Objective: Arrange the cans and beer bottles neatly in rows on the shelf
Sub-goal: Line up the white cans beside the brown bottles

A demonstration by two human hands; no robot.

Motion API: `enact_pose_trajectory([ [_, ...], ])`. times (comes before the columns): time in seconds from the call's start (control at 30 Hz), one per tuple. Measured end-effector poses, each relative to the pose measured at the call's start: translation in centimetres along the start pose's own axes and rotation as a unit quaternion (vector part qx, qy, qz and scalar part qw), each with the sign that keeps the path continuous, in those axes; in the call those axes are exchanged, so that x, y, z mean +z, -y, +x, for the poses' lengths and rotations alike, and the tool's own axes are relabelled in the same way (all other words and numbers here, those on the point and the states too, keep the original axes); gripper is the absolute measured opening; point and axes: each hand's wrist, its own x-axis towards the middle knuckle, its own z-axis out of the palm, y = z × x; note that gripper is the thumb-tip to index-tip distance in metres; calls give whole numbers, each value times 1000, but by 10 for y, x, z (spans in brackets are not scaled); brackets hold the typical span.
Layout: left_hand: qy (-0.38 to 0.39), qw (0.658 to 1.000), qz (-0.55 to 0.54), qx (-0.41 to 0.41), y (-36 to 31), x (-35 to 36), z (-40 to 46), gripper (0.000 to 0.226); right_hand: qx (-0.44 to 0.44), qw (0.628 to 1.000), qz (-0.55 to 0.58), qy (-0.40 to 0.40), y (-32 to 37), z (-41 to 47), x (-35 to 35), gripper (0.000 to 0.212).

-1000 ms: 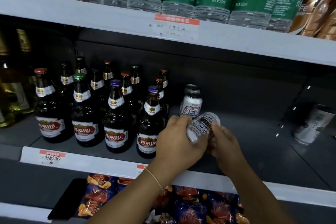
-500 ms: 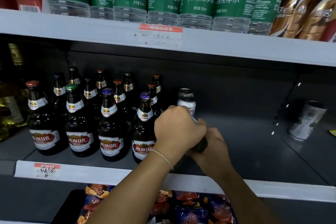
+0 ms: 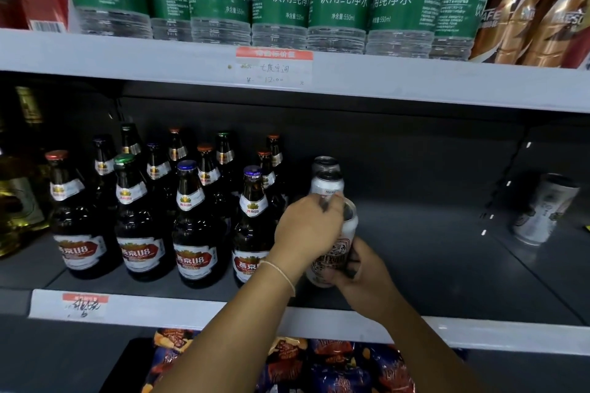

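A white beer can [image 3: 335, 246] stands upright near the front of the grey middle shelf [image 3: 447, 265]. My left hand [image 3: 306, 230] wraps its upper left side and my right hand [image 3: 364, 277] grips its lower right. Two more white cans [image 3: 327, 183] stand in a line right behind it. To the left, several dark beer bottles [image 3: 194, 226] with red and white labels stand in rows. One more white can [image 3: 542, 210] stands alone at the far right of the shelf.
Above is a shelf of green-labelled water bottles [image 3: 281, 0] with brown bottles [image 3: 536, 9] at the right. Yellowish bottles [image 3: 19, 198] stand at the far left. Snack bags [image 3: 319, 367] lie on the shelf below. Bare shelf stretches between my hands and the lone can.
The can was tilted on its side in both hands a second ago; it now stands upright on the shelf in front of the two other cans, with both hands still on it.
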Motion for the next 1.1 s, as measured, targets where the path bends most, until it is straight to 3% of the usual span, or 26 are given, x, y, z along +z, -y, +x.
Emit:
enact_pose_trajectory([
  [0.13,-45,984,-174,4,23,17,-5,39,21,999,32,18,-3,3,0,48],
  [0.23,-65,972,-220,46,40,28,-12,28,29,998,44,16,-7,5,3,48],
  [0.47,-76,983,-136,97,82,53,-18,36,9,1000,4,-15,-12,13,9,48],
  [0.7,-11,988,-102,116,100,59,-11,32,-6,999,-10,-30,-19,19,6,42],
  [1.1,-6,989,-72,126,108,69,3,37,-8,998,-52,-14,-30,33,5,60],
])
